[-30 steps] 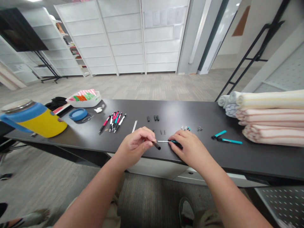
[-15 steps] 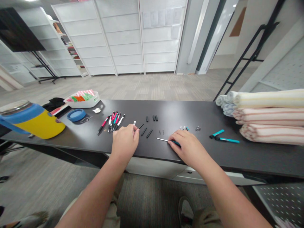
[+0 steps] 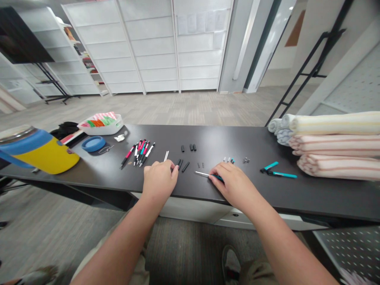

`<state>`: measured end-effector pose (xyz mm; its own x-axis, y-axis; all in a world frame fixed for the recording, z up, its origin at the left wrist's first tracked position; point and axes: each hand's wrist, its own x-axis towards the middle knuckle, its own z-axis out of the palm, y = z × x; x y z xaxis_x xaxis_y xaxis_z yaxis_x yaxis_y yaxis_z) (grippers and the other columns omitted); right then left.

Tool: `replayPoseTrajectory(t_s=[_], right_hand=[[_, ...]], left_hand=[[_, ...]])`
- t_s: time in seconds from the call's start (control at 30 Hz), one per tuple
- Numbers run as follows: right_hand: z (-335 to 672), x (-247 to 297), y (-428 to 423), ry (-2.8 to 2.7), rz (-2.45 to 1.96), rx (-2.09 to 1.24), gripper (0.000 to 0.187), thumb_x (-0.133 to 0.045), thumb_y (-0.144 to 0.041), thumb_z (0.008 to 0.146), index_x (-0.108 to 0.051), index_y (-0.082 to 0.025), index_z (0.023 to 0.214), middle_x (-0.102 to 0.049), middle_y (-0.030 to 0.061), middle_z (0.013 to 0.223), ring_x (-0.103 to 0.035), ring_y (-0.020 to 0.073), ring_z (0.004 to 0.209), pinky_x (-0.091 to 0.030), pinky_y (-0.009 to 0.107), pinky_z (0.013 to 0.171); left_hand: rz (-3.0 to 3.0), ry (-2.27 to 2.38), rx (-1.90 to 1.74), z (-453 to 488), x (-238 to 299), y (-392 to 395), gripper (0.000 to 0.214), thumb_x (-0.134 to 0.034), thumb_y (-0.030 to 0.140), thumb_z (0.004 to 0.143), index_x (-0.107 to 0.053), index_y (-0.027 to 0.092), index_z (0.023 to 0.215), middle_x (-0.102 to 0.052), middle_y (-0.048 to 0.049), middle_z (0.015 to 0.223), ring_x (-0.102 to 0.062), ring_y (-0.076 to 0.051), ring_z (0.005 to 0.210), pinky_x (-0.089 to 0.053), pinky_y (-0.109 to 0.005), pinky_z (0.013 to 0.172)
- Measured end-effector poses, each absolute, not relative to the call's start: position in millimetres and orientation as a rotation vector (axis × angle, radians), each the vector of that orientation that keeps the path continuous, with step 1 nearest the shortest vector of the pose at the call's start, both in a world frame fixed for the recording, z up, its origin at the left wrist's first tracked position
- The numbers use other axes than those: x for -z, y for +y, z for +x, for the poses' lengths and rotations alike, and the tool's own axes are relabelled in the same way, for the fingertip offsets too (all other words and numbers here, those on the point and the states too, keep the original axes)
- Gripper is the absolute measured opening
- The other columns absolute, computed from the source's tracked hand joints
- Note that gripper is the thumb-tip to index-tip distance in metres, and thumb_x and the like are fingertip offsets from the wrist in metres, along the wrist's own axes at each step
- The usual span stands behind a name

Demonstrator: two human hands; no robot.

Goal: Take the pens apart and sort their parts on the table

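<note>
Just below and right of centre, the right hand holds one teal pen barrel; the left hand's grip I cannot tell. Three black caps lie mid-frame.

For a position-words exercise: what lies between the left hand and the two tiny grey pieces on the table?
Slim black tubes lie between them, as the head view shows.

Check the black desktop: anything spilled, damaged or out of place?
No spill or damage visible. The small crumpled white item looks stray: it lies by the round blue lid, away from the neatly grouped slim black tubes.
</note>
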<state>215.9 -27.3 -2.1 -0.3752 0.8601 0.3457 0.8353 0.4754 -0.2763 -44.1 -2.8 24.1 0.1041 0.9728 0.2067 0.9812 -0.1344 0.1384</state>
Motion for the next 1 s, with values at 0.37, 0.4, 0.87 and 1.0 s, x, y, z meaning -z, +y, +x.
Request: replayPoseTrajectory(t_s=[0.37, 0.4, 0.87, 1.0], right_hand=[[217, 5, -26, -2.275, -1.392, -0.054, 0.006, -0.063, -0.026, 0.102, -0.066, -0.022, 0.099, -0.071, 0.0067, 0.098, -0.064, 0.0258, 0.093, -0.048, 0.041, 0.087], [217, 5, -26, -2.275, -1.395, -0.060, 0.006, -0.062, -0.026, 0.102, -0.065, -0.022, 0.099, -0.071, 0.0067, 0.098, -0.064, 0.0259, 0.093, -0.048, 0.041, 0.087], [215, -2, -28, -2.293, -1.308, -0.151, 0.004, -0.061, -0.023, 0.103, -0.064, -0.021, 0.100, -0.070, 0.0070, 0.099, -0.064, 0.0251, 0.095, -0.051, 0.039, 0.087], [216, -2, -28, -2.288, -1.293, -0.153, 0.005, -0.061, -0.023, 0.103, -0.063, -0.021, 0.100, -0.070, 0.0068, 0.099, -0.065, 0.0245, 0.094, -0.050, 0.038, 0.087]], left_hand=[[-2.354, -1.920, 0.577, -39, -16, -2, 0.019, -0.061, 0.036, 0.101, -0.070, 0.020, 0.108, -0.075, -0.0091, 0.105, -0.066, -0.031, 0.098, -0.041, -0.042, 0.082], [-2.358, -1.902, 0.602, -38, -15, -2, 0.019, -0.062, 0.035, 0.101, -0.070, 0.020, 0.109, -0.075, -0.0091, 0.106, -0.066, -0.031, 0.099, -0.042, -0.042, 0.083], [-2.758, -1.187, 0.615, -22, -10, -8, 0.019, -0.056, 0.030, 0.107, -0.073, 0.023, 0.105, -0.073, -0.0051, 0.107, -0.059, -0.025, 0.103, -0.040, -0.042, 0.091], [-2.764, -1.190, 0.578, -28, -12, -4, 0.019, -0.054, 0.027, 0.108, -0.071, 0.021, 0.102, -0.073, -0.0058, 0.105, -0.060, -0.025, 0.102, -0.039, -0.041, 0.091]])
